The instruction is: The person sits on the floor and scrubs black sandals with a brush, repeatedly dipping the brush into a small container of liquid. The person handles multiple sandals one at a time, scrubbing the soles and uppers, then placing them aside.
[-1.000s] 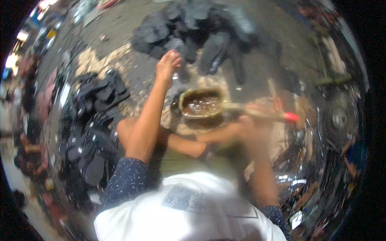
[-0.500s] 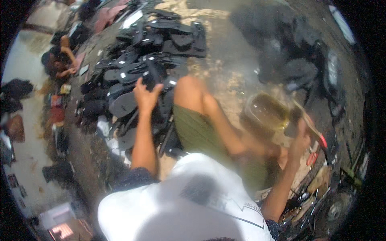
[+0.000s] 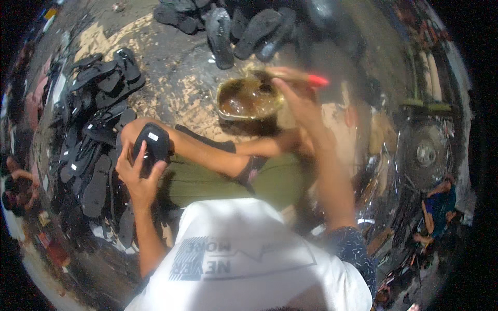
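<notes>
My left hand (image 3: 139,173) grips a black flip-flop (image 3: 160,139) that carries a small white label, held upright over my bent knee. My fingers wrap round its lower part, and the flip-flop's far end is hidden. On the right, my right hand (image 3: 298,98) is closed round a brush (image 3: 301,76) with a red handle tip, blurred by motion. The brush's other end reaches the rim of a clear plastic tub (image 3: 224,115) of amber-brown liquid. Whether its bristles touch the liquid cannot be told.
A heap of black flip-flops (image 3: 98,179) lies to my left. More black flip-flops (image 3: 259,33) are spread at the far side. A round grey fan-like object (image 3: 426,154) stands at the right. Another person (image 3: 21,189) shows at the left edge. Brown stains mark the ground (image 3: 179,85).
My view has turned to the right. My left hand, then apart-fingered over the heap, now holds a flip-flop over my knee. My right hand has brought the brush to the tub.
</notes>
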Available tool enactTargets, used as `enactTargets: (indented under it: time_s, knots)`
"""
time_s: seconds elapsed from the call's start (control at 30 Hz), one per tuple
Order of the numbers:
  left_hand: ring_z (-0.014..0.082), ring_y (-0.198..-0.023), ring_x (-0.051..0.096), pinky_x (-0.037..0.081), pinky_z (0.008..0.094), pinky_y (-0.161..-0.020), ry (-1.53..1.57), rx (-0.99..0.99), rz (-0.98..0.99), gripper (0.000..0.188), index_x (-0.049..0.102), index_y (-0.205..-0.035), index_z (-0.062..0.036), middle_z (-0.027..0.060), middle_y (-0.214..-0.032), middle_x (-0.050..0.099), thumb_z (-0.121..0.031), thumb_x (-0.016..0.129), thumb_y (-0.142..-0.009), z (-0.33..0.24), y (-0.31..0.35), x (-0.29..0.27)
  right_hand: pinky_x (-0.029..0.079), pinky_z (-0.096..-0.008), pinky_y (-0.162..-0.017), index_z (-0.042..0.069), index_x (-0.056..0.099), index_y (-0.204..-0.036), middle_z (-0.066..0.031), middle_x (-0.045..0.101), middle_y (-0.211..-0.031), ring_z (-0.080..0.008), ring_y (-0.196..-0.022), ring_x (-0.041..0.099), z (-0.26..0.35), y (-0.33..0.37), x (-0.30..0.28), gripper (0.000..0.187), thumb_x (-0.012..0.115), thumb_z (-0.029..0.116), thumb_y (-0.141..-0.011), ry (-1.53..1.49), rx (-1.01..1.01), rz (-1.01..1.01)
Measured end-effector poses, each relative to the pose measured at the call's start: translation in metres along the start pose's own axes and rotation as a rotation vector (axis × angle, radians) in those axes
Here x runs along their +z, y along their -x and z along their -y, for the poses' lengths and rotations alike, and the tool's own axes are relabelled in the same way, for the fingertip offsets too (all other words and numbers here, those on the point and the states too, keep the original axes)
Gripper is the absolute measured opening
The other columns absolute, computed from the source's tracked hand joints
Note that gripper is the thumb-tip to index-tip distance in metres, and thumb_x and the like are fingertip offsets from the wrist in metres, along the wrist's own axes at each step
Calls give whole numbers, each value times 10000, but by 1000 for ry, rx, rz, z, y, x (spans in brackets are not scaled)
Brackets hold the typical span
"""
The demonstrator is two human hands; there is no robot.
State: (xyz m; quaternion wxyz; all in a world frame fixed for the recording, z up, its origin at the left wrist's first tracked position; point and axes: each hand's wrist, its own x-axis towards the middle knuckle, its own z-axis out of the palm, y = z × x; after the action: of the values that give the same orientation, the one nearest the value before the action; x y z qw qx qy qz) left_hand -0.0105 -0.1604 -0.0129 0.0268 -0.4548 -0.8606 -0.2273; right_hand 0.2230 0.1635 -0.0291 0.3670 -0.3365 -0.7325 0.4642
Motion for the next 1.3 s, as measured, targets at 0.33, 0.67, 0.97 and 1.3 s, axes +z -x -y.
enactTargets:
  time_s: [0.33,0.67,0.97,1.3]
  knots:
    - [231,-1001,607,511,362,-855,1132,-492,174,684,492,-1357,-55,88,-1175,608,-457,699,-844,-27,-47,3,503,-306,-780,11,699,-1002,-13,694,-937,-98,-884,613,90,12,-25,255,718,247,-906,-499,500,-359]
    - [242,-1052,635,527,401,-925,2039,-512,279,623,505,-1343,-95,99,-1228,623,-581,487,-953,-108,-32,38,506,-393,-865,64,674,-1090,-132,671,-1060,-330,-981,641,92,10,95,224,679,89,-868,-125,-333,-94]
    - [275,-1082,620,526,425,-926,2090,-624,264,713,493,-1361,-86,122,-1278,597,-657,432,-938,-95,-35,47,513,-361,-856,54,695,-1095,-141,688,-995,-290,-937,665,89,26,82,242,701,159,-877,-41,-275,47]
    - [214,-1075,611,515,341,-912,1898,-667,442,814,494,-1323,-1,136,-1182,624,-700,455,-907,-66,7,63,515,-270,-767,0,680,-1029,-61,699,-972,-122,-857,629,93,40,42,264,720,228,-900,-407,423,-22]
